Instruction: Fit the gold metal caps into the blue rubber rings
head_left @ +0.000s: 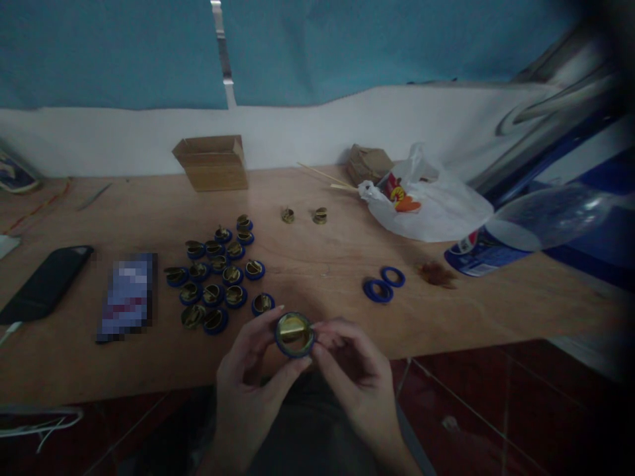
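Observation:
Between both hands, just above the table's front edge, is a round brass-coloured piece with a blue ring [295, 335] around it and a flat bar across its middle. My left hand [258, 360] grips its left side between thumb and fingers. Pinching the right rim is my right hand [352, 367], its other fingers curled. To the left lies a group of similar blue-ringed brass pieces [213, 294]. Two brass pieces without blue rings [320, 215] sit farther back. Several loose blue rings [378, 291] rest on the right of the table.
A cardboard box [215, 165] stands by the wall. At the back right are a white plastic bag [436, 208] and a brown package [368, 164]. A plastic bottle [516, 231] lies at right, beside a brown stain. A dark phone [47, 281] lies on the left.

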Demonstrator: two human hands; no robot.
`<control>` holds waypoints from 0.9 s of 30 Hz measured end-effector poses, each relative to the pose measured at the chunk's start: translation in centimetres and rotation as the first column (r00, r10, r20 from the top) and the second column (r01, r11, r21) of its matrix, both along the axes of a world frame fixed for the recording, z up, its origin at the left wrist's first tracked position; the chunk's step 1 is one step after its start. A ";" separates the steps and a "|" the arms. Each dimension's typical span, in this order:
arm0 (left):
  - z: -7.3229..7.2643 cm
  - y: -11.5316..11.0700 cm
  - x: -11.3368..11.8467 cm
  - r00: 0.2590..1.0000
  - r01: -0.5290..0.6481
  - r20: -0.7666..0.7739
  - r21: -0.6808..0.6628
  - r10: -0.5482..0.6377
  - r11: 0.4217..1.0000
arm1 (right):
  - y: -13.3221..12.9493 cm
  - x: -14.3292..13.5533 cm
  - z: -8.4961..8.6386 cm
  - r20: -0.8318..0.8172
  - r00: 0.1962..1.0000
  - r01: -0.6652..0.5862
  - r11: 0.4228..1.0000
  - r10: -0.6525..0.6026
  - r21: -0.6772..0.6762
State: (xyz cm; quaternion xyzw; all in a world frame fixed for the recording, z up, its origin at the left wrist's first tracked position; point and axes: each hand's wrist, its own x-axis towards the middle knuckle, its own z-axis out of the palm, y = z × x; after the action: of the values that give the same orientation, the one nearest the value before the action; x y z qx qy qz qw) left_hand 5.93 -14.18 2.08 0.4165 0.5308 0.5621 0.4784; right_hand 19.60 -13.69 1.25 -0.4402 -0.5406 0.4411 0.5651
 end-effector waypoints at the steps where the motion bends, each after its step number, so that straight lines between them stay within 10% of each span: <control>1: 0.2 -0.1 0.0 1.000 -0.017 -0.019 -0.012 0.016 1.000 | 0.0 0.0 0.1 -0.022 1.000 0.009 1.000 -0.009 -0.022; 13: -0.2 -0.3 -0.4 0.974 -0.074 -0.202 0.121 0.098 0.990 | 2.0 2.1 -0.6 0.234 0.957 0.181 0.983 -0.169 -0.032; 19: -1.1 0.7 -1.4 0.946 -0.103 -0.287 0.168 0.149 0.980 | 6.3 3.9 -1.5 0.640 0.711 0.271 0.954 -0.291 0.132; 27: -1.8 0.6 -3.2 0.900 -0.024 -0.425 0.183 0.101 0.983 | 12.5 5.8 -0.9 0.906 0.421 0.075 0.994 0.036 -0.074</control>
State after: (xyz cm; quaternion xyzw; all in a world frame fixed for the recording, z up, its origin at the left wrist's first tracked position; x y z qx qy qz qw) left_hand 2.74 -13.54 0.28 0.5532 0.5860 0.5148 0.2924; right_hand 25.37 -1.22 0.34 -0.6429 -0.7310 0.1558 0.1672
